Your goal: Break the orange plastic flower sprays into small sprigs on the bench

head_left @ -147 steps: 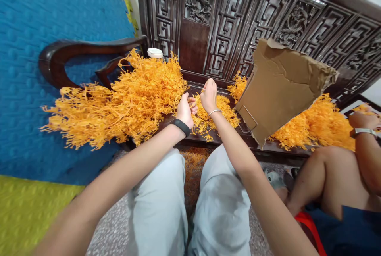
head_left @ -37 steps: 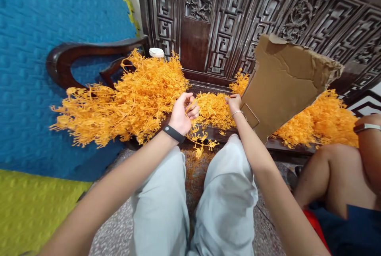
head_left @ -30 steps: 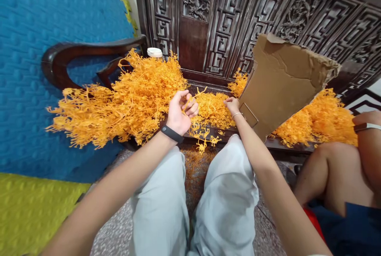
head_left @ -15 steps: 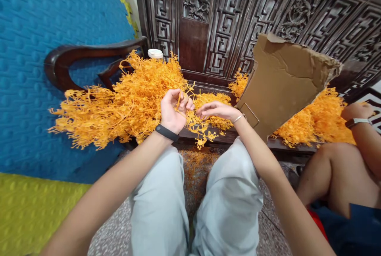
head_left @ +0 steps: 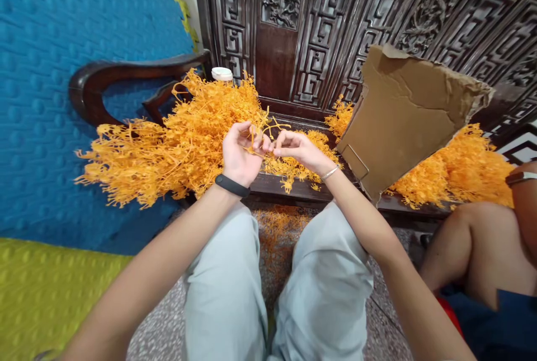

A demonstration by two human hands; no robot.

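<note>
My left hand (head_left: 240,160), palm up with a black band at the wrist, is closed on a thin orange plastic sprig (head_left: 280,126); its slender stems stick out past the fingers. Close against those fingertips, my right hand (head_left: 301,152) pinches with thumb and forefinger at the sprig's end; the exact bit in its grip is too small to make out. A big heap of orange plastic sprigs (head_left: 168,154) lies to the left of my hands. Behind and below my right hand spreads a smaller pile of loose orange pieces (head_left: 321,140) on the dark wooden bench (head_left: 289,196).
A torn cardboard sheet (head_left: 413,109) stands tilted on the bench, with more orange sprigs (head_left: 457,168) behind it. A white lid (head_left: 222,74) shows above the left heap. Another person's knee (head_left: 461,238) is at the right. Orange scraps (head_left: 279,232) litter the floor.
My right hand has moved up and its fingers have closed into a pinch beside my left fingertips. Orange pieces that hung below the hands no longer show there. The other person's hand has left the view.
</note>
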